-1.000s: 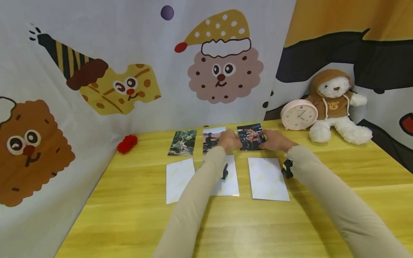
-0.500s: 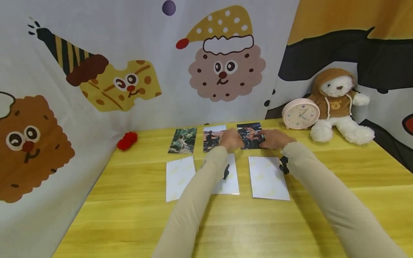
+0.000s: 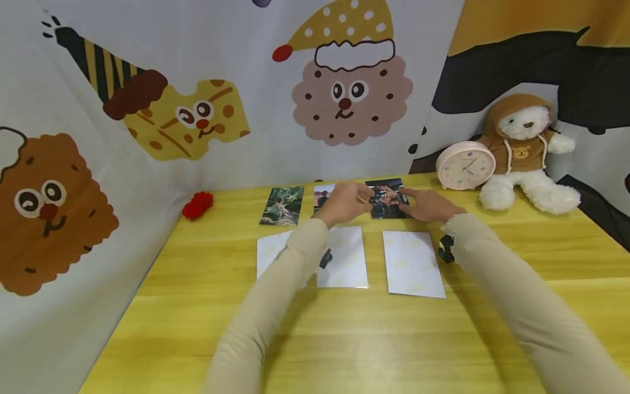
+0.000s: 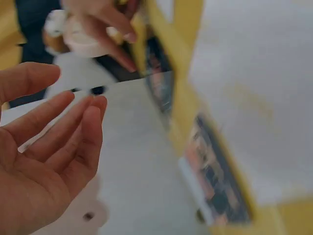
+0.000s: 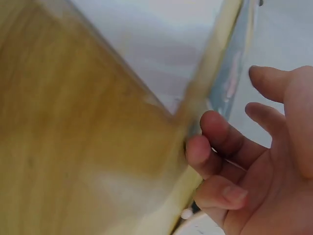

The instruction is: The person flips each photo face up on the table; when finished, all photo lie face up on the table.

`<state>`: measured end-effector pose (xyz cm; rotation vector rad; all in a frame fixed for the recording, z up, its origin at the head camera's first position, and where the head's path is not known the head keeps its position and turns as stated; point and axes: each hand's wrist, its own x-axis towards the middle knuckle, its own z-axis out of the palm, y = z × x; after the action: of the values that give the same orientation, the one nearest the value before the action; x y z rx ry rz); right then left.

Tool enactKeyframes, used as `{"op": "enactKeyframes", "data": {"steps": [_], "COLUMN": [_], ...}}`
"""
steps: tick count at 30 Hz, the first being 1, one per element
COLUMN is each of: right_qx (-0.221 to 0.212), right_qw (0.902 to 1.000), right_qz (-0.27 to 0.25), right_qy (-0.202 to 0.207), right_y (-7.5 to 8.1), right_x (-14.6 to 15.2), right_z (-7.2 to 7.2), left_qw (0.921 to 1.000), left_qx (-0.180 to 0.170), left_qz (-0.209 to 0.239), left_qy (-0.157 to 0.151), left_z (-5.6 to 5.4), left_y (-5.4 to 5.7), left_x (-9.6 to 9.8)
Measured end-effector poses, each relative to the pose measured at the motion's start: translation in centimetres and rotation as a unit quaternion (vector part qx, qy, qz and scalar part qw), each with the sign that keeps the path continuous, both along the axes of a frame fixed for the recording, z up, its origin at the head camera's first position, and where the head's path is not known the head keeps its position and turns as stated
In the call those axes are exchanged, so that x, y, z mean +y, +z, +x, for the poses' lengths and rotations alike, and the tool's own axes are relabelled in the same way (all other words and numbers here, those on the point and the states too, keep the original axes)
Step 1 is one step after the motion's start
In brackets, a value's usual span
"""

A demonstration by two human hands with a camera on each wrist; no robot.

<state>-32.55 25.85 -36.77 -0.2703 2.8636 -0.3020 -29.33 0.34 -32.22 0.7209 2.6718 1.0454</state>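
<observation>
Three colour photo cards lie in a row at the back of the table: a green forest one (image 3: 281, 207), a desert-coloured one (image 3: 321, 198) partly behind my left hand, and a dark one (image 3: 386, 200). My left hand (image 3: 346, 203) hovers between the middle and dark photos, its fingers loosely bent with nothing between them in the left wrist view. At the dark photo's right edge is my right hand (image 3: 433, 207), fingertips right at the card and fingers relaxed. Three white cards lie in front: left (image 3: 270, 249), partly under my left sleeve, middle (image 3: 346, 257) and right (image 3: 413, 262).
A pink round clock (image 3: 465, 165) and a white plush bear (image 3: 524, 150) in a brown hoodie stand at the back right. A red fuzzy object (image 3: 198, 205) lies at the back left corner. A printed cloth (image 3: 266, 109) hangs behind the yellow wood-grain table (image 3: 354, 339).
My left hand has drawn back to the left and up from the dark photo, its fingers loosening. The right hand stays by that photo's edge with fingers more extended. The head view has shifted slightly.
</observation>
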Motion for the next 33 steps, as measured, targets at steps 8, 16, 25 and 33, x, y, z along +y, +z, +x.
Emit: {"op": "enactKeyframes", "data": {"steps": [8, 16, 25, 33], "right_qx": [0.040, 0.092, 0.041, -0.033], "right_qw": [0.9978, 0.9832, 0.9605, 0.9493], "right_qz": [-0.048, -0.107, -0.170, -0.175], "right_qy": [0.023, 0.116, 0.217, 0.259], "right_y": [1.7, 2.3, 3.2, 2.1], "right_x": [-1.6, -5.5, -12.4, -18.2], "right_z": [0.9, 3.2, 6.6, 8.0], "left_qw": [0.9988, 0.9969, 0.9906, 0.9860], "left_qx": [0.034, 0.037, -0.059, -0.068], "left_qz": [0.032, 0.002, -0.063, -0.098], "left_qy": [0.013, 0.069, 0.107, 0.117], "left_z": [4.4, 8.1, 9.6, 10.2], "left_y": [1.6, -0.8, -2.7, -3.3], "left_x": [-8.7, -15.9, -20.9, -21.3]}}
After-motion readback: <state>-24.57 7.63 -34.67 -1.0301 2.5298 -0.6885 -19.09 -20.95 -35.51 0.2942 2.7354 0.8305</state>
